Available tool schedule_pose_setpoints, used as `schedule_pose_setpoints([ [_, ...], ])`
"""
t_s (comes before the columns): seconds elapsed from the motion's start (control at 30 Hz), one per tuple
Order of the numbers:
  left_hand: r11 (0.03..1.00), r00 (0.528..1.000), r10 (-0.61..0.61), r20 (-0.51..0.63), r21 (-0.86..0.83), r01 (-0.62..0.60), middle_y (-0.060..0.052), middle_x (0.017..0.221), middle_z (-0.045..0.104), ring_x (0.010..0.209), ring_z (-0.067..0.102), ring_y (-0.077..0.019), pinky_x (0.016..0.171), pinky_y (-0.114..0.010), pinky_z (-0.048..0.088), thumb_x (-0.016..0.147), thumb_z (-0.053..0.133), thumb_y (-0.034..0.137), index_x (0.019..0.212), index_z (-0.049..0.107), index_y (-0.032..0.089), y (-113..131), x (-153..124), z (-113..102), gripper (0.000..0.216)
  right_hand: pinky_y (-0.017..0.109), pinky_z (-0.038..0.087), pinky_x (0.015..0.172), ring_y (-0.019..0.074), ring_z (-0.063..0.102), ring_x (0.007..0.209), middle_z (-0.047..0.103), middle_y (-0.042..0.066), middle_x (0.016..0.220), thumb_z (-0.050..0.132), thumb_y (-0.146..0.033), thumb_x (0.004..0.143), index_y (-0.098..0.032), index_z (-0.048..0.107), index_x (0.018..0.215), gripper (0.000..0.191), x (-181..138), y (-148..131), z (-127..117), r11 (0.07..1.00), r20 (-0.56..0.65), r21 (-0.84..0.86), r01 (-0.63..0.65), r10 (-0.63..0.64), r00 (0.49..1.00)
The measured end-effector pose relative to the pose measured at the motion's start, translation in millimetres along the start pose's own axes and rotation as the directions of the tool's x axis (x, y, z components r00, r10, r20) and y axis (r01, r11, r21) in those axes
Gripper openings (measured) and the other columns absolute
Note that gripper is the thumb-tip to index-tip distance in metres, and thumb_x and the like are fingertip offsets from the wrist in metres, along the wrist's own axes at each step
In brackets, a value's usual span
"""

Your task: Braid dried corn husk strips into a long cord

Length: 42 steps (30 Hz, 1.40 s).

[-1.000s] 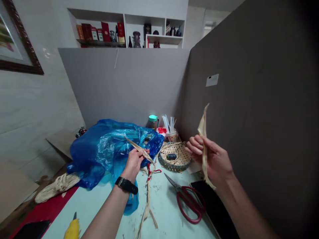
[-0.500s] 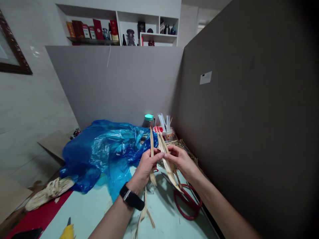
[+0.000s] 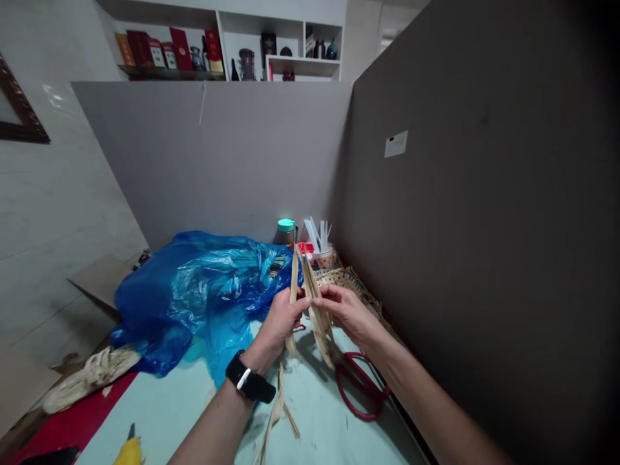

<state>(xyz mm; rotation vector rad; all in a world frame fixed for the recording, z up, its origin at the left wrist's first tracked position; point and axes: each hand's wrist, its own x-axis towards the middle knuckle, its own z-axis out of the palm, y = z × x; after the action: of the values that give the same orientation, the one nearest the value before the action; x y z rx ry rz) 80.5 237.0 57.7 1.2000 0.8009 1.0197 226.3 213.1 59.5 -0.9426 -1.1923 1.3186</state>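
My left hand (image 3: 283,316) is closed round a narrow, pale tan strip of dried husk (image 3: 294,278), which stands nearly upright. Close beside it, my right hand (image 3: 346,310) pinches a wider set of dried husk strips (image 3: 320,332) between thumb and fingers. The two thumbs almost meet at these strips, and their lower ends hang free above the table. Below my right hand, scissors with red handles (image 3: 361,387) lie on the pale green tabletop (image 3: 320,420). Loose husk pieces (image 3: 276,410) lie below my left wrist, which wears a black watch.
A crumpled blue plastic bag (image 3: 194,290) covers the back left. Behind my hands stand a jar with a turquoise lid (image 3: 285,225), a cup of white sticks (image 3: 325,258) and a woven basket (image 3: 341,278). A yellow-handled tool (image 3: 128,451) lies front left. Grey panels (image 3: 217,155) enclose the back and right.
Both hands still hold the husk strips. The wider strips have turned slightly more upright, their lower ends shifting left. The whole view has shifted a little.
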Motion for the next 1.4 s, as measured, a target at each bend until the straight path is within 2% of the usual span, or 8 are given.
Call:
schedule_pose_setpoints([
  [0.13,1.000,1.000,0.004,-0.006,0.000,-0.004,0.010,0.049,0.036,0.040,0.028,-0.0021,0.038,-0.016,0.017,0.067,0.070,0.025,0.072,0.047,0.017,0.1,0.2,-1.2,0.024,0.022,0.030,0.052,0.0085,0.044,0.056,0.054,-0.003,0.065,0.076,-0.033,0.062,-0.015,0.061,0.071,0.025,0.6,2.5,0.8,0.997,0.007,0.057,-0.052,0.052,0.999],
  [0.3,0.995,0.997,-0.031,0.077,-0.093,0.038,0.013,0.050,0.030,0.038,0.021,-0.0008,0.038,-0.015,0.014,0.066,0.070,0.029,0.078,0.043,0.019,-2.0,2.2,-4.6,0.031,0.020,0.028,0.049,0.0065,0.040,0.050,0.046,-0.005,0.057,0.077,-0.035,0.060,-0.015,0.057,0.070,0.029,1.7,1.2,-1.1,0.982,0.026,0.140,-0.125,0.123,0.992],
  [0.4,0.990,0.992,-0.033,0.120,-0.136,0.050,0.014,0.050,0.026,0.038,0.016,-0.0005,0.038,-0.016,0.012,0.066,0.071,0.031,0.080,0.041,0.020,-4.2,4.7,-6.8,0.035,0.020,0.030,0.050,0.0073,0.044,0.051,0.049,-0.005,0.059,0.076,-0.034,0.060,-0.016,0.054,0.070,0.030,2.5,0.7,-1.4,0.975,0.027,0.167,-0.148,0.146,0.989],
  [0.63,0.991,0.991,-0.017,0.132,-0.131,0.035,0.013,0.051,0.026,0.038,0.016,-0.0005,0.037,-0.016,0.010,0.069,0.070,0.029,0.081,0.043,0.019,-2.9,5.3,-9.9,0.031,0.020,0.027,0.048,0.0067,0.039,0.050,0.044,-0.006,0.059,0.071,-0.032,0.065,-0.018,0.051,0.071,0.025,0.5,-0.2,2.8,0.986,0.013,0.148,-0.080,0.079,0.997],
  [0.73,0.996,0.995,-0.008,0.104,-0.088,0.017,0.012,0.051,0.029,0.039,0.021,-0.0009,0.038,-0.015,0.014,0.071,0.068,0.028,0.081,0.046,0.017,-0.2,1.8,-7.8,0.027,0.020,0.030,0.050,0.0073,0.041,0.054,0.047,-0.005,0.062,0.070,-0.035,0.068,-0.017,0.054,0.074,0.024,-0.7,-0.1,3.8,0.994,0.009,0.101,-0.036,0.036,0.999],
  [0.9,1.000,0.998,-0.004,0.067,0.011,0.004,0.006,0.059,0.046,0.045,0.038,-0.0038,0.043,-0.016,0.027,0.071,0.067,0.030,0.083,0.051,0.015,2.6,-3.0,-5.2,0.025,0.023,0.036,0.058,0.0107,0.049,0.064,0.057,0.000,0.073,0.073,-0.037,0.065,-0.016,0.060,0.081,0.029,-1.3,-0.7,1.6,1.000,0.004,-0.022,0.007,-0.007,1.000],
  [1.2,0.964,0.998,0.054,0.010,0.259,-0.055,0.005,0.054,0.045,0.048,0.036,-0.0064,0.046,-0.020,0.025,0.064,0.070,0.024,0.063,0.056,0.013,4.9,-1.0,-7.2,0.018,0.025,0.036,0.059,0.0139,0.051,0.064,0.059,0.000,0.068,0.065,-0.027,0.066,-0.015,0.061,0.073,0.015,7.4,13.0,-1.5,0.944,-0.018,-0.309,0.114,-0.125,0.992],
  [1.4,0.948,0.993,0.116,0.005,0.297,-0.113,0.008,0.052,0.041,0.046,0.030,-0.0072,0.049,-0.022,0.027,0.070,0.061,0.024,0.068,0.058,0.016,-1.8,3.1,-5.3,0.009,0.027,0.038,0.063,0.0166,0.052,0.069,0.061,0.002,0.073,0.060,-0.025,0.074,-0.015,0.065,0.080,0.013,7.1,18.1,-6.5,0.874,-0.021,-0.448,0.188,-0.220,0.975],
])
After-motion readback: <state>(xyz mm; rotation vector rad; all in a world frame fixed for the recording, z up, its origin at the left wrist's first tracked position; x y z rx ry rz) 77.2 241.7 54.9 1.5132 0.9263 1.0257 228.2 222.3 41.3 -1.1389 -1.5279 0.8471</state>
